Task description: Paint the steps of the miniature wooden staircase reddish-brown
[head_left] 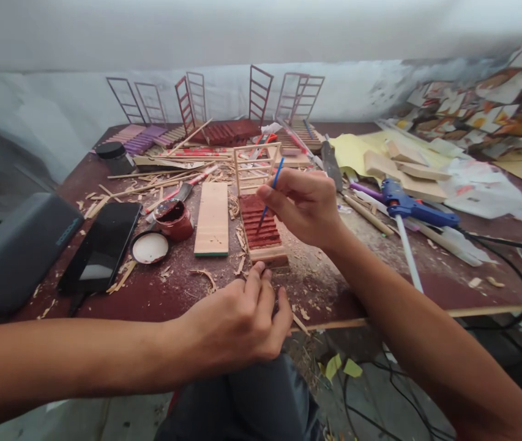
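Note:
My right hand (304, 205) is closed on a thin blue paintbrush (277, 174), its tip down on a small slatted wooden model (261, 223). The model's slats are coated dark red, while its front block and the upright ladder-like frame (257, 174) at its back show bare or paler wood. My left hand (242, 315) lies just in front, fingers loosely bent and apart, with fingertips touching or very near the model's front edge. Left of the model is a plain wooden board (212, 218). Beside that stands an uncapped jar of dark red paint (174, 222), its lid (150, 247) lying upturned.
A phone (102, 245) and a dark box-shaped device (22, 251) occupy the left side. To the right lie a blue glue gun (414, 207) with its cord and several wood blocks (402, 174). Finished-looking slatted models (228, 131) line the back. Shavings litter the table (329, 300).

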`<state>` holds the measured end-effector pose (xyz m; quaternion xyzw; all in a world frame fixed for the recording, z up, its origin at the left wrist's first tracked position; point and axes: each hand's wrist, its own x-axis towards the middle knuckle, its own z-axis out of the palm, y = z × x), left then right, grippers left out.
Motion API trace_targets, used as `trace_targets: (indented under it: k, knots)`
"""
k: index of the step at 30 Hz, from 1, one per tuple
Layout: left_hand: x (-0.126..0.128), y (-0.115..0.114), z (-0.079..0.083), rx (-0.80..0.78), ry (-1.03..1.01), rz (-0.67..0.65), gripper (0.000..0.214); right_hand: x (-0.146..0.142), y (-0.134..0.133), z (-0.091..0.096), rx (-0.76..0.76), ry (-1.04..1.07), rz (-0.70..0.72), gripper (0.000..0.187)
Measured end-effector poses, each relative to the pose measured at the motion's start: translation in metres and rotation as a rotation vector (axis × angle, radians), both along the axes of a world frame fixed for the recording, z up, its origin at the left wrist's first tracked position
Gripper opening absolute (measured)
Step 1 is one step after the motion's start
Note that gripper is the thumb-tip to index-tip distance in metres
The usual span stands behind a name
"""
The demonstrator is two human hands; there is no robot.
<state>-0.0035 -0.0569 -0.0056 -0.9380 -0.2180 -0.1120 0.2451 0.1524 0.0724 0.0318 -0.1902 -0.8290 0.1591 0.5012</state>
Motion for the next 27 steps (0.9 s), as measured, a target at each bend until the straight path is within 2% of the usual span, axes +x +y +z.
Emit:
trace_targets:
  k: [8, 11, 17, 22, 27]
  knots:
    - [0.0011, 0.0001, 0.0005, 0.008, -0.005, 0.003, 0.036, 0.002, -0.0005, -0.0004, -0.027, 0.022, -0.021, 0.039]
    - [0.0013, 0.0001, -0.0002, 0.011, -0.006, 0.006, 0.036, 0.003, 0.0004, 0.0006, 0.013, 0.009, -0.045, 0.038]
    - [0.0012, -0.0003, -0.0007, 0.01, -0.006, -0.001, 0.036, -0.0003, 0.0001, 0.0011, 0.091, -0.019, -0.009, 0.04]
    - [0.0007, -0.0009, -0.0006, 0.004, -0.003, 0.0, 0.037, -0.0006, -0.0017, -0.0002, 0.068, 0.0, 0.012, 0.041]
    - [0.0005, -0.0018, -0.0014, 0.013, -0.007, -0.003, 0.037, 0.0021, 0.0, 0.0001, 0.07, 0.008, -0.045, 0.036]
